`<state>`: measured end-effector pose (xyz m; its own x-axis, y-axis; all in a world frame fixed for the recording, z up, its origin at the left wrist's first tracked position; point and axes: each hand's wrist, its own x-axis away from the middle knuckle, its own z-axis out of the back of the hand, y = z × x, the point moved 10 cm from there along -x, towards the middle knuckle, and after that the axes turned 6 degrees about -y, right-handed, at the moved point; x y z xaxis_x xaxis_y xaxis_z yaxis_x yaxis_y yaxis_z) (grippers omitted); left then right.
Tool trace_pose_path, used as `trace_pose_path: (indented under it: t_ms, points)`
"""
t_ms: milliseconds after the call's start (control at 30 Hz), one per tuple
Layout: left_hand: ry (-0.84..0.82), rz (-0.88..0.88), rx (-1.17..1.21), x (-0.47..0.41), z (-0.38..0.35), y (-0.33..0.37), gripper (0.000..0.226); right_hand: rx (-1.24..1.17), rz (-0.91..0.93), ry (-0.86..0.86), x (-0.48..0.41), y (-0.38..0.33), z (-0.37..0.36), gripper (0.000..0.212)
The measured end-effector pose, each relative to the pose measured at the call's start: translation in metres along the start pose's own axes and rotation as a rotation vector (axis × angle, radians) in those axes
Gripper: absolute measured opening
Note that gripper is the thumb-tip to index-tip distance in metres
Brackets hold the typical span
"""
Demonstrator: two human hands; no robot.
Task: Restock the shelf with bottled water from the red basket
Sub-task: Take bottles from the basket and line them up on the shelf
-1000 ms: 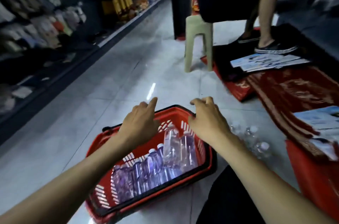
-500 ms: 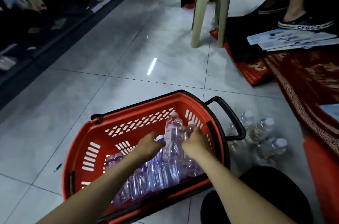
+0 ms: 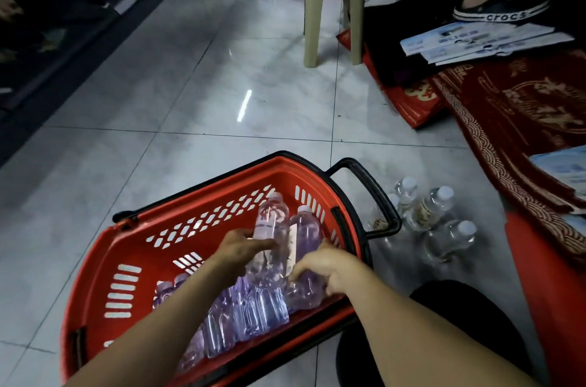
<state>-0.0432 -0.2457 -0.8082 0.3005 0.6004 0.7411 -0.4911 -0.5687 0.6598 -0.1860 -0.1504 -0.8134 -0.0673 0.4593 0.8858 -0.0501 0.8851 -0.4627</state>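
At my knees, on the tiled floor [image 3: 165,94], sits the red basket [image 3: 95,263], tilted a little toward me, its slotted wall on the far side. Both forearms reach in over its near rim.

Left hand [image 3: 239,251]: fingers wrapped round the middle of the tall bottle [image 3: 273,221], which stands nearly upright, cap toward the far wall. Firm grip, thumb side hidden from me.

Right hand [image 3: 328,266]: fingers curled down over the lower body of the second bottle [image 3: 307,236], which leans just beside the tall one, touching it. Looks like a hold, though the fingertips are partly hidden behind the plastic.

Below both hands, a row of bottles [image 3: 244,313] lies side by side across the basket bottom, purple-tinted, caps toward the left.

Right of the basket: its black handle [image 3: 374,193] swung outward. Just past it, a cluster of clear bottles [image 3: 436,212] stands on the floor, white caps up. My dark trouser knee [image 3: 450,332] is near them.

Further right: red patterned mats [image 3: 523,113], with loose papers [image 3: 475,40] lying beyond them.

Beyond: a beige plastic stool [image 3: 329,5], and another person's foot in a dark shoe [image 3: 501,13]. Far left, the shelf [image 3: 47,15] runs along the aisle, dark and blurred; its contents cannot be made out.
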Motion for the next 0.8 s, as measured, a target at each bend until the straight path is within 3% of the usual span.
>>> trace_pose_path:
  t_ms: [133,200,267,333,400,467,567,700,800]
  points:
    - [-0.144,-0.027,0.181,0.026,0.010,-0.007,0.051,-0.254,0.125,-0.164,0.000,-0.017,-0.013,0.089]
    - [-0.194,-0.082,0.282,0.043,0.010,-0.004,0.049,-0.315,0.219,-0.218,0.016,-0.035,-0.018,0.094]
    - [-0.221,-0.134,0.331,0.061,0.013,0.009,0.051,-0.369,0.315,-0.276,0.036,-0.052,-0.023,0.070]
    - [-0.219,-0.189,0.327,0.080,0.019,0.028,0.069,-0.411,0.409,-0.334,0.067,-0.066,-0.030,0.045]
    - [-0.208,-0.272,0.303,0.102,0.022,0.052,0.092,-0.440,0.495,-0.332,0.103,-0.075,-0.032,0.034]
    - [-0.203,-0.375,0.286,0.126,0.017,0.081,0.103,-0.483,0.598,-0.305,0.135,-0.081,-0.025,0.039]
    - [-0.296,-0.453,0.286,0.163,-0.013,0.118,0.101,-0.546,0.711,-0.265,0.182,-0.079,-0.006,0.059]
    - [-0.443,-0.576,0.282,0.220,-0.071,0.161,0.065,-0.651,0.846,-0.188,0.266,-0.064,0.027,0.040]
    - [-0.535,-0.639,0.321,0.265,-0.117,0.187,0.068,-0.667,0.943,-0.061,0.330,-0.047,0.055,0.041]
